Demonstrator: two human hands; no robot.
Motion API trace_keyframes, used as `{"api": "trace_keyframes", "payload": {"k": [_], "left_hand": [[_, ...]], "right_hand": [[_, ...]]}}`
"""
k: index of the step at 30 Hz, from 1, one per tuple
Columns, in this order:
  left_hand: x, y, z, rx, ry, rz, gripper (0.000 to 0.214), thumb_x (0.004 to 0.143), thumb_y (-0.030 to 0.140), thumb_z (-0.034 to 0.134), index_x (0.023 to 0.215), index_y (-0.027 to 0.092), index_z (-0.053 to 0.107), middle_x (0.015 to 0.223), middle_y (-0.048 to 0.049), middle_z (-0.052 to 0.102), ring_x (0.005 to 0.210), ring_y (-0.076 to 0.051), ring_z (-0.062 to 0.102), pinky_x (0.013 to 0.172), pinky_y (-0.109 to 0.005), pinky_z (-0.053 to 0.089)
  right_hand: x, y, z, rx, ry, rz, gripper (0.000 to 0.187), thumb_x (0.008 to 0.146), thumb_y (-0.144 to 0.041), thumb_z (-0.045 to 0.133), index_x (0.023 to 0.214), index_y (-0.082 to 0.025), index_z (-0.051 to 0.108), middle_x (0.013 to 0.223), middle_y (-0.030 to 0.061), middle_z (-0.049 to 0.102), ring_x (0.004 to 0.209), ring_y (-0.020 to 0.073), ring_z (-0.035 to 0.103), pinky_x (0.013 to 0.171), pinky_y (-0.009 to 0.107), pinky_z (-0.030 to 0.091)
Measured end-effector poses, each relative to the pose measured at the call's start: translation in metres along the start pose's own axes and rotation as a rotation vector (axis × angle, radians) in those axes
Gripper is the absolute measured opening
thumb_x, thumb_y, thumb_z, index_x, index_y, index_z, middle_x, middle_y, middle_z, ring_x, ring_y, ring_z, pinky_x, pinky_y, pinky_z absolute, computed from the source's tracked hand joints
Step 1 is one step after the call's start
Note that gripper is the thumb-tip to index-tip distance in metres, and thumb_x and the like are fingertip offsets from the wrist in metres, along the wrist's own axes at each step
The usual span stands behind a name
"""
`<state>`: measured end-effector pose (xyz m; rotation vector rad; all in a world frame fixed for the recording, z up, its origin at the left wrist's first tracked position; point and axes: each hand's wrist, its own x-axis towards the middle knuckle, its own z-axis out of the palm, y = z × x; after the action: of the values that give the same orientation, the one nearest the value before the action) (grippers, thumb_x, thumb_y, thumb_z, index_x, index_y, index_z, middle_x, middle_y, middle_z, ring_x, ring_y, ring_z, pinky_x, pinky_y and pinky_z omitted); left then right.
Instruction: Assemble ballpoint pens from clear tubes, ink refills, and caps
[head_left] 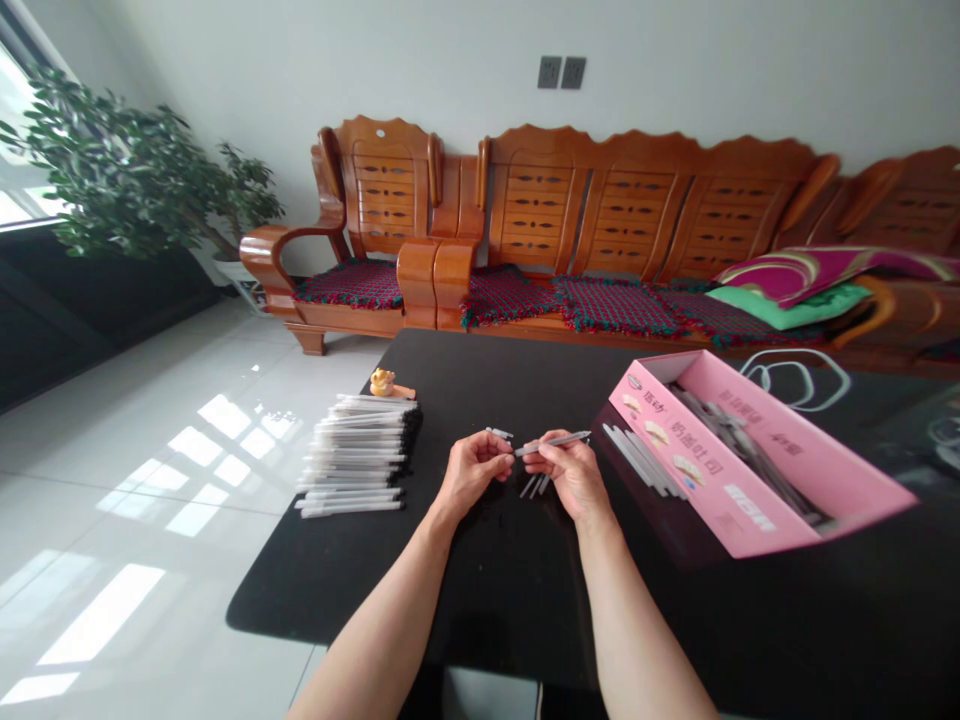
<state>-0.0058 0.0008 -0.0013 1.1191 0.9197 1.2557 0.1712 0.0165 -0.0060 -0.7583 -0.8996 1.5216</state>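
Observation:
My right hand (573,478) is closed around a slim grey pen (576,438), which points up and to the right. Facing it, my left hand (472,470) is pinched near the pen's other end; whatever small thing its fingertips hold, I cannot make out. Several thin light sticks (535,486) lie on the black table under my right hand. Just beyond my left fingers are small pale pieces (499,433). To the left, a neat stack of white pens (356,455) lies with black ends facing right. Several loose white tubes (643,462) rest right of my right hand.
An open pink box (720,480) holding many grey sticks stands on the table (465,370) at right. A small yellow figurine (384,383) sits behind the pen stack. White cord loops (799,380) lie behind the box. Beyond is a wooden sofa (547,220).

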Motion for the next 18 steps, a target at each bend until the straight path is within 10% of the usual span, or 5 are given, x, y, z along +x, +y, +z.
{"api": "trace_keyframes", "payload": {"k": [18], "left_hand": [[0.0008, -0.0060, -0.0005, 0.120, 0.024, 0.091, 0.020, 0.071, 0.027, 0.076, 0.080, 0.012, 0.065, 0.063, -0.0004, 0.063, 0.053, -0.009, 0.056, 0.053, -0.020, 0.046]], "right_hand": [[0.0008, 0.0031, -0.0008, -0.036, 0.009, 0.030, 0.023, 0.071, -0.024, 0.081, 0.084, -0.017, 0.064, 0.074, 0.0058, 0.076, 0.063, 0.0195, 0.074, 0.055, 0.025, 0.061]]}}
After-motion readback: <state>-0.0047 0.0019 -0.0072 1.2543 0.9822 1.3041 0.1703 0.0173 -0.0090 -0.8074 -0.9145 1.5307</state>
